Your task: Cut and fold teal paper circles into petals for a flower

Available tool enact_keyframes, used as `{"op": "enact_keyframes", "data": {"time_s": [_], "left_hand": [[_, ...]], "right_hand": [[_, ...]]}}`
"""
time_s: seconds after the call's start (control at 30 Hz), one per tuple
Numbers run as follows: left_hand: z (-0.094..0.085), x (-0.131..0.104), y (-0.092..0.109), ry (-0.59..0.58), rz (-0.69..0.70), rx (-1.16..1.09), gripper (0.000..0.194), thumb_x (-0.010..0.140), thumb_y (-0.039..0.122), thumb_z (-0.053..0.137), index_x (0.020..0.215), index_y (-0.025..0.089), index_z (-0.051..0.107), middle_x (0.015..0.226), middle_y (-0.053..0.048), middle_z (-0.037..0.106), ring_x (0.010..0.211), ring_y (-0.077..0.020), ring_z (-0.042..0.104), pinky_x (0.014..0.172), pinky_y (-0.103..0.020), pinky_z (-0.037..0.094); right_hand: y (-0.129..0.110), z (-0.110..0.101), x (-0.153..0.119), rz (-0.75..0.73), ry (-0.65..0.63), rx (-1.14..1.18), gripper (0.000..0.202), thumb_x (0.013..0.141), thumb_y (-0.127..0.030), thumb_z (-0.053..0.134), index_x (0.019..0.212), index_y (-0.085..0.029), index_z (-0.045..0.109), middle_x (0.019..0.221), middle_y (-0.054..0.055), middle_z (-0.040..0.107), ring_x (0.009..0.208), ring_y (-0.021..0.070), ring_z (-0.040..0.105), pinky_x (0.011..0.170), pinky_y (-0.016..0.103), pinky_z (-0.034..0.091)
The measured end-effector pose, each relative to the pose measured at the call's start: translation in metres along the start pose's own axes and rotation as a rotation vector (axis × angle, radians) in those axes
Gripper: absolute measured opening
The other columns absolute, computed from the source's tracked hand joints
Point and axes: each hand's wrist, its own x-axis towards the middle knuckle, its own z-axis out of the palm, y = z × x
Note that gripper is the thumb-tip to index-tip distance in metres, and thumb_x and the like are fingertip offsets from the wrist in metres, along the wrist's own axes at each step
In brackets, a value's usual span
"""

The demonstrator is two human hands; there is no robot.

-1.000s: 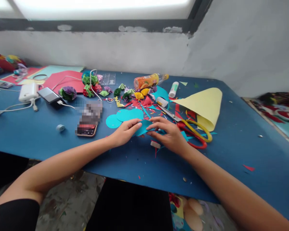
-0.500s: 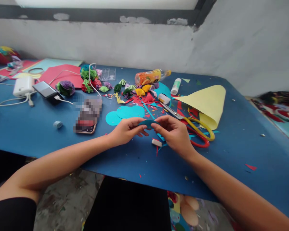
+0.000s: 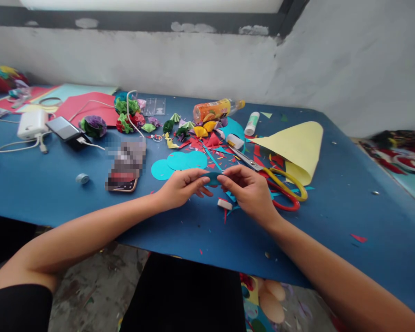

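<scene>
Both my hands pinch one small teal paper piece (image 3: 212,178), folded over and held just above the blue table (image 3: 48,189). My left hand (image 3: 183,186) grips its left end with thumb and fingers. My right hand (image 3: 247,189) grips its right end. Flat teal paper circles (image 3: 178,163) lie on the table just beyond my left hand. A small white cap-like piece (image 3: 224,204) sits on the table under my right hand. Yellow-and-red-handled scissors (image 3: 280,186) lie right beside my right hand.
A curled yellow paper sheet (image 3: 293,145), a glue stick (image 3: 251,123), an orange bottle (image 3: 212,110), folded paper flowers (image 3: 127,117) and coloured scraps crowd the table's middle. A blurred phone (image 3: 124,168), a tape roll (image 3: 82,178), a second phone and a white charger (image 3: 32,124) lie left. Red sheets (image 3: 86,108) sit at the back.
The teal piece was pressed flat on the table a second ago; both hands have lifted it and folded it narrower between their fingertips. The view has tilted down slightly.
</scene>
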Motion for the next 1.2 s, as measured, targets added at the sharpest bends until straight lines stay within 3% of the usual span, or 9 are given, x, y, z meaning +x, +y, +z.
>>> {"op": "enact_keyframes", "data": {"time_s": [0.2, 0.4, 0.63, 0.77, 0.97, 1.1, 1.2], "left_hand": [[-0.001, 0.0, 0.0, -0.002, 0.007, -0.028, 0.03, 0.082, 0.041, 0.057, 0.092, 0.012, 0.058, 0.075, -0.002, 0.066, 0.068, -0.0144, 0.07, 0.056, -0.019, 0.055], [-0.003, 0.0, 0.0, -0.055, -0.084, 0.094, 0.021, 0.075, 0.03, 0.068, 0.082, 0.011, 0.065, 0.069, -0.003, 0.069, 0.066, -0.0122, 0.068, 0.062, -0.019, 0.054], [-0.004, -0.003, 0.003, -0.075, -0.019, 0.17, 0.018, 0.081, 0.027, 0.058, 0.078, 0.011, 0.066, 0.067, -0.003, 0.07, 0.06, -0.0107, 0.067, 0.059, -0.019, 0.055], [-0.005, -0.002, 0.004, -0.1, -0.015, 0.193, 0.018, 0.083, 0.027, 0.057, 0.079, 0.012, 0.065, 0.067, -0.004, 0.07, 0.062, -0.0113, 0.067, 0.06, -0.02, 0.056], [-0.007, 0.002, 0.009, -0.148, -0.081, 0.093, 0.027, 0.083, 0.036, 0.057, 0.087, 0.01, 0.063, 0.082, -0.008, 0.071, 0.072, -0.0151, 0.07, 0.064, -0.022, 0.055], [-0.01, 0.003, 0.012, -0.131, -0.083, -0.004, 0.044, 0.085, 0.051, 0.049, 0.092, 0.01, 0.062, 0.088, -0.011, 0.07, 0.072, -0.0151, 0.069, 0.062, -0.023, 0.054], [-0.01, 0.003, 0.011, -0.103, -0.055, -0.024, 0.039, 0.082, 0.047, 0.056, 0.095, 0.011, 0.062, 0.087, -0.009, 0.069, 0.072, -0.0144, 0.068, 0.062, -0.023, 0.053]], "right_hand": [[0.0, 0.0, -0.001, -0.005, 0.002, -0.032, 0.026, 0.068, -0.039, 0.075, 0.07, -0.019, 0.059, 0.058, -0.004, 0.056, 0.05, 0.0088, 0.053, 0.048, 0.02, 0.045], [0.0, 0.001, -0.004, -0.104, -0.037, -0.08, 0.018, 0.073, -0.034, 0.072, 0.073, -0.019, 0.061, 0.064, -0.003, 0.061, 0.057, 0.0098, 0.057, 0.055, 0.022, 0.048], [-0.002, 0.0, -0.006, -0.164, -0.116, -0.157, 0.02, 0.071, -0.035, 0.073, 0.079, -0.019, 0.064, 0.071, -0.001, 0.066, 0.063, 0.0134, 0.062, 0.06, 0.026, 0.053], [-0.002, -0.002, -0.007, -0.125, -0.173, -0.204, 0.014, 0.073, -0.03, 0.07, 0.082, -0.02, 0.07, 0.073, 0.001, 0.07, 0.067, 0.0168, 0.066, 0.064, 0.03, 0.056], [-0.001, -0.01, -0.002, -0.016, -0.08, -0.142, 0.031, 0.081, -0.021, 0.057, 0.11, -0.023, 0.067, 0.081, 0.001, 0.073, 0.072, 0.0193, 0.07, 0.073, 0.038, 0.06], [-0.003, -0.014, 0.002, -0.047, -0.127, -0.14, 0.028, 0.085, -0.024, 0.054, 0.11, -0.023, 0.067, 0.077, 0.001, 0.072, 0.07, 0.0178, 0.07, 0.072, 0.036, 0.06], [-0.004, -0.014, 0.002, -0.063, -0.167, -0.139, 0.027, 0.088, -0.028, 0.052, 0.109, -0.021, 0.066, 0.088, 0.004, 0.072, 0.074, 0.0167, 0.07, 0.073, 0.034, 0.059]]}}
